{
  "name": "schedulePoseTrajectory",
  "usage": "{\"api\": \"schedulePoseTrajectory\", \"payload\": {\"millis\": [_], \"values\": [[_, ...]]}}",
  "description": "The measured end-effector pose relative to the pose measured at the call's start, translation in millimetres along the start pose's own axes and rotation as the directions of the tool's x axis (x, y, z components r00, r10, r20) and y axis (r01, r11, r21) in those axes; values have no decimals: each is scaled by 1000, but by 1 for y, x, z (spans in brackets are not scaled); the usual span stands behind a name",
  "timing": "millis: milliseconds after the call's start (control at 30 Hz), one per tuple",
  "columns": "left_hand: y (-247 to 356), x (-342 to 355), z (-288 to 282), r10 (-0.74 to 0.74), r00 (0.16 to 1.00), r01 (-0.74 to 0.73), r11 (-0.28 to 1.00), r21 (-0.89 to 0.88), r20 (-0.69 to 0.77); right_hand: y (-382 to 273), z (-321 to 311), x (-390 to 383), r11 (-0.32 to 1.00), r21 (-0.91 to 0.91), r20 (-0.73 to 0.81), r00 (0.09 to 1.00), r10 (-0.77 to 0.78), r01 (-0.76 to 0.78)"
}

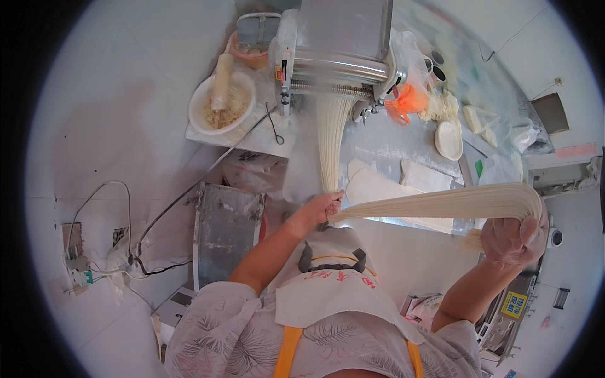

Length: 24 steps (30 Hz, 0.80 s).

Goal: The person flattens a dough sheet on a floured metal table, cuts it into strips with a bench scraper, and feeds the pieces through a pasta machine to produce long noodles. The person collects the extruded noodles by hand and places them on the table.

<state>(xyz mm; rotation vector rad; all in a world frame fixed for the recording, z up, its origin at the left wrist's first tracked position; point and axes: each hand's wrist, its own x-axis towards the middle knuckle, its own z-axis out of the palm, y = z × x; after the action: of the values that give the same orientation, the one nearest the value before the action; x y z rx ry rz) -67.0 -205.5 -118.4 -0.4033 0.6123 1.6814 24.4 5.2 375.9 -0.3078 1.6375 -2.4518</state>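
A band of fresh cut noodles (335, 135) hangs from the rollers of a noodle machine (340, 66) at the top middle. My left hand (326, 206) is closed around the band below the machine, in front of my apron (340, 296). From there the strands stretch rightward to my raised right hand (515, 240), where they loop over its top. Closed fingers grip the noodles at that side, and a short pale end shows beside the wrist. Behind the stretched strands, flat pale dough sheets (372, 184) lie on the metal worktop (384, 142).
Left of the machine, a white bowl (196, 104) holds crumbly dough and a clear cylindrical container. Scissors (274, 126) lie near it. An orange plastic bag (408, 99) and an oval white dish (449, 140) sit on the worktop's right. Cables (151, 258) run along the left wall.
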Motion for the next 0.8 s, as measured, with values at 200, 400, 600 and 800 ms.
{"api": "schedulePoseTrajectory", "payload": {"millis": [200, 400, 600, 800], "values": [[-8, 1, -3, 4, 1000, -5, 997, 76, 20, -5, 11, -9, 1000, -7, -69, 997, 24, -24], [-24, -6, 4, -9, 1000, 9, 1000, 23, 13, -17, 4, -29, 999, -35, -3, 999, 38, -39], [-41, -17, 8, 57, 995, -59, 998, -19, -78, -24, -19, -57, 999, -13, 107, 994, 35, -34], [-46, -17, 22, 117, 980, -128, 990, -60, -158, -27, -48, -87, 999, -25, 98, 994, 51, -49]]}}
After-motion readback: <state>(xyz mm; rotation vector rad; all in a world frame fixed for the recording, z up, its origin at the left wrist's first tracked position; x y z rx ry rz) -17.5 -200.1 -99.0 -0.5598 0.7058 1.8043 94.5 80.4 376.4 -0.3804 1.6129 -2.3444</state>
